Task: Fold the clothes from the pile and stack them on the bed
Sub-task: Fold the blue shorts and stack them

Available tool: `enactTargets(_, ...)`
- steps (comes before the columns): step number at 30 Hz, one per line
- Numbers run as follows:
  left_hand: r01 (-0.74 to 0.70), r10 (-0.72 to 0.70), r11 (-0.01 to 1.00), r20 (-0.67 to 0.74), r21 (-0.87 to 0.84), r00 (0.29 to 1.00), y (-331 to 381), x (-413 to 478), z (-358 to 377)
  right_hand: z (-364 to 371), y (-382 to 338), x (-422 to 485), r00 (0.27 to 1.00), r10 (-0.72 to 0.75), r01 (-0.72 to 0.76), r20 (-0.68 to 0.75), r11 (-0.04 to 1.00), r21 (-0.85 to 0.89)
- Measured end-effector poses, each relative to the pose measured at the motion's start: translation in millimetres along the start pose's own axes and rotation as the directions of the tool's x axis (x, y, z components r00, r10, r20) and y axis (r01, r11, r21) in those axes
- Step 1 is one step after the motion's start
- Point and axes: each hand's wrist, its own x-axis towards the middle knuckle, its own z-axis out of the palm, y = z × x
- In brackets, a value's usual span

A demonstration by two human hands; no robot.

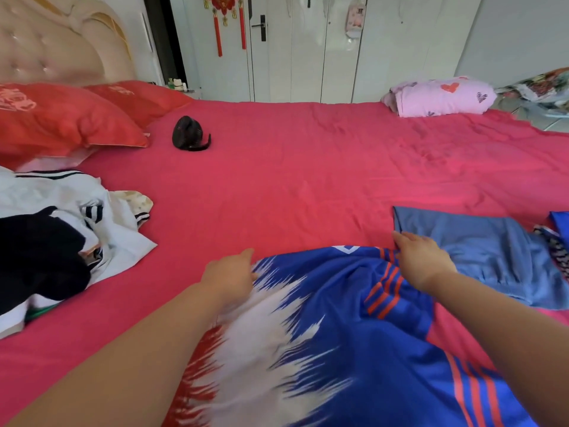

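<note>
The bed (308, 167) fills most of the view, covered in a plain pink-red sheet with light creases, its padded cream headboard (46, 47) at the far left corner.

Two red pillows (67, 118) lie at that headboard end.

At the near edge, spread in front of the person, is the blue sports shirt (354, 334): bright blue cloth with a jagged white-and-red flame-like pattern across its left half, orange-red stripes in sets of three running along the shoulder and side, and a white-trimmed collar at the far end. It lies mostly flat but rumpled, with folds bunched near the stripes.

The pile of unfolded clothes (61, 235) sits at the left edge of the bed, a white garment with dark striped trim tangled with a black one.

A folded grey-blue garment (480, 251) lies flat just beside the shirt toward the right edge, touching it at the corner; the edge of another blue patterned item shows beyond it at the frame's limit.

A rolled pink quilt with heart prints (440, 97) rests at the far right corner.

A small dark object (189, 134) lies on the sheet near the pillows; what it is cannot be told.

The right hand (421, 260) is curled down on the shirt's far right shoulder, fingers pinching the cloth by the stripes. The left hand (231, 275) rests on the shirt's left edge, fingers bent, seemingly gripping the fabric, though the grasp itself is hidden beneath the hand.
</note>
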Motion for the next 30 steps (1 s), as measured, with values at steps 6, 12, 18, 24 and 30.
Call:
enactTargets(6,-0.007,-0.051,0.985,-0.326,-0.175,0.944,-12.6,18.3,-18.0,-7.8,9.2,8.3,0.997,0.038,-0.041,-0.066,0.998,-0.052)
enactTargets(12,-0.227,-0.003,0.932,-0.632,-0.283,0.775,-10.9,-6.9,-63.9,-106.1,22.8,-17.7,0.874,0.120,0.007,-0.471,0.966,0.259)
enactTargets(18,-0.317,0.153,0.915,-0.511,-0.251,0.846,-11.9,-79.4,-74.4,-129.4,46.2,-107.7,0.857,0.082,0.024,-0.509,0.980,0.199)
enactTargets(24,-0.391,0.273,0.916,-0.571,-0.093,0.774,-20.4,-142.0,-64.8,-139.4,50.3,-204.1,0.802,0.001,0.098,-0.598,0.986,0.134)
enactTargets(30,-0.445,0.403,0.895,-0.417,-0.006,0.815,-44.6,-197.4,-5.6,-72.7,55.3,-304.4,0.909,-0.136,0.219,-0.393,0.960,0.175)
